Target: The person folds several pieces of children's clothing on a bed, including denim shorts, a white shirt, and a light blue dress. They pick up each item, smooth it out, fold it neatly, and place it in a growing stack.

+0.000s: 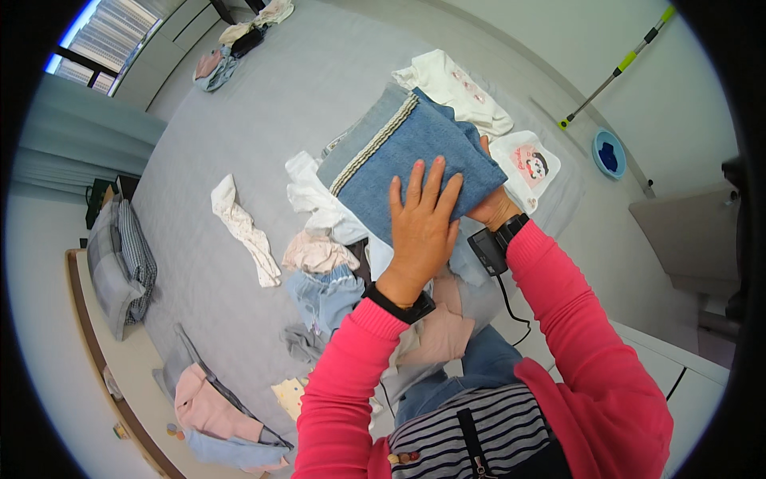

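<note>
A folded pair of blue jeans (443, 138) with a braided cream trim and a paler panel lies between my hands. My left hand (422, 227) rests flat on top of the denim, fingers spread. Beneath the right edge of the bundle is my right hand (494, 203), its palm and most fingers hidden by the cloth, gripping it from below. Behind the jeans lies a white garment (449, 84) with pink prints, and at the right a white cloth (532, 164) with a panda picture. White, pink and light blue clothes (326, 293) are heaped to the left.
Everything lies on a grey-sheeted bed (191, 227). White spotted leggings (245, 233) lie on it, with more clothes (218, 407) near the headboard and others (224, 60) at the far edge. Pillows (122, 263) stand left. A blue basin (609, 154) and a mop pole (610, 78) are at right.
</note>
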`<action>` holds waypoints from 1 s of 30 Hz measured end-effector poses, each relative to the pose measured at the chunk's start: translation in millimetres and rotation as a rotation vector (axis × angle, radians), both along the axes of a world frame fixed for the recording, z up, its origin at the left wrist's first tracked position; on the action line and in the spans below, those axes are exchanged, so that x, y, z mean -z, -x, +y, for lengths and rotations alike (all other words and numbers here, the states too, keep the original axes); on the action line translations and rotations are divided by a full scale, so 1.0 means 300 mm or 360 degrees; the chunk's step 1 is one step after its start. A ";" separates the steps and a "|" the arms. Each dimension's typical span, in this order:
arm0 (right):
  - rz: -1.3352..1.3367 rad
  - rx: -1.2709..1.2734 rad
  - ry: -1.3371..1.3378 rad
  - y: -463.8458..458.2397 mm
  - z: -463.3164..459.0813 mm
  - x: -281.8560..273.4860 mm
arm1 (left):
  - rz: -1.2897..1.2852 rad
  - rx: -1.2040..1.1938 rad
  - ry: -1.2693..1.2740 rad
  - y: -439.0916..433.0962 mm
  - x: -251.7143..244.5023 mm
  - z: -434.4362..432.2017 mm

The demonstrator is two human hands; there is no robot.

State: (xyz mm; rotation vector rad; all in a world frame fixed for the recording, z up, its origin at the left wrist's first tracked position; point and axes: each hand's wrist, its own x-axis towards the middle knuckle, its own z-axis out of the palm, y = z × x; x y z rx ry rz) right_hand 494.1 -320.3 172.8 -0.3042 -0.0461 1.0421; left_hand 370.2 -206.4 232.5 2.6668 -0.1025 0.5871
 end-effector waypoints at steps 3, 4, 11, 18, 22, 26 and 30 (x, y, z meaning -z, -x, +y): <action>0.0196 0.0085 0.0151 -0.103 -0.030 0.155 | 0.0129 0.0156 0.0129 -0.149 0.162 -0.017; 0.0290 0.0125 0.0286 -0.110 -0.048 0.220 | 0.0157 0.0194 0.0143 -0.185 0.237 -0.026; -0.0118 -0.0038 0.1447 -0.124 -0.200 0.445 | 0.0838 0.0202 0.0102 -0.174 0.592 -0.045; -0.2930 0.0733 0.2181 -0.129 -0.076 0.375 | 0.0736 0.0231 0.0389 -0.186 0.564 -0.018; -0.3231 -0.0015 0.2188 -0.098 -0.007 0.416 | 0.0589 -0.0089 0.0498 -0.062 0.539 -0.001; -0.3184 0.0027 0.2372 -0.101 0.021 0.399 | 0.0274 -0.0639 0.0696 0.159 0.540 0.079; -0.2816 0.0265 0.1544 0.045 0.027 0.331 | 0.0592 -0.0967 0.0967 0.406 0.582 0.100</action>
